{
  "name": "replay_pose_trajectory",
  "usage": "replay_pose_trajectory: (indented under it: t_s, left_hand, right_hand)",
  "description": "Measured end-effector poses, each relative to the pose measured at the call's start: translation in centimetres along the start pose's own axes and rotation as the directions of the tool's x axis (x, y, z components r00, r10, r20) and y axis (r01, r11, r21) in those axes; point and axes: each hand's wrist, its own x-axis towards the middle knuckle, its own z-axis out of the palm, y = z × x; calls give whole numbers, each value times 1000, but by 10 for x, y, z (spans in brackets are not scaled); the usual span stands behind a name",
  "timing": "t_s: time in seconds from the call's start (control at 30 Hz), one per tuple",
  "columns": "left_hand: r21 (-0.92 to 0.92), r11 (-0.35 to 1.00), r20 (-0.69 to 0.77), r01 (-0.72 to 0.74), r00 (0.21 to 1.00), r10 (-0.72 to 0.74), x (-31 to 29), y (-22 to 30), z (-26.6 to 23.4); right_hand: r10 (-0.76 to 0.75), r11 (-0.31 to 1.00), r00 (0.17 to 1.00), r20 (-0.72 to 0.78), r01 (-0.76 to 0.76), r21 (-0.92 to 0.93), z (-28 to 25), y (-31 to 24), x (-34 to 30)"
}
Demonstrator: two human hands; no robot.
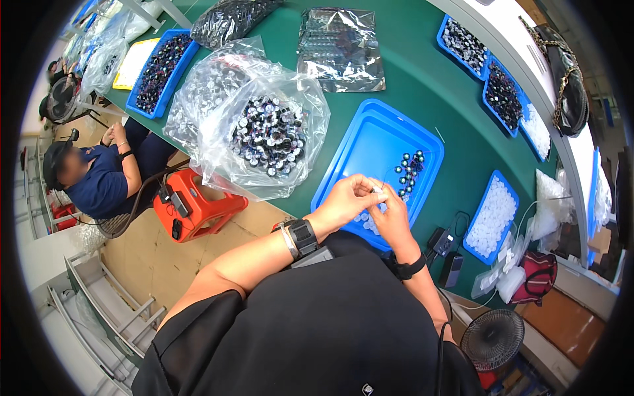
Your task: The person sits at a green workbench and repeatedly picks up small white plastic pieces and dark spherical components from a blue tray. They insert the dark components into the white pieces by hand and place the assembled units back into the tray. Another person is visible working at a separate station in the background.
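Over the near side of a blue tray (373, 135), my left hand (342, 203) and my right hand (394, 218) meet. Fingertips of both are pinched together around a small whitish piece (378, 190); its exact kind is too small to make out. Several dark, shiny round parts (411, 165) lie in the tray's right half. Small clear-white pieces (367, 223) sit below my hands, partly hidden by them. Left of the tray, an open clear plastic bag (312, 99) holds a heap of small dark and silvery round parts (267, 138).
A blue tray of white pieces (492, 218) stands to the right, beside a small black device (451, 269) with cables. Further blue trays line the far right and far left. A silvery bag (340, 49) lies behind. Left are a red stool (198, 204) and a seated person (105, 175).
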Motion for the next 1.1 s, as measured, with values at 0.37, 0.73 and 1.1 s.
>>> replay_pose_trajectory:
  t_s: [0.37,0.73,1.1]
  left_hand:
    - [426,898,-80,-114,984,162,-5,7,-1]
    - [-452,881,-468,-141,878,-100,22,12,-125]
    - [91,990,-132,106,987,-93,41,-32,-73]
  right_hand:
    - [73,997,997,40,-71,-40,4,1,-6]
    - [266,932,954,140,-217,-291,-1,52,-30]
    - [368,861,920,-137,-393,-324,-21,116,-39]
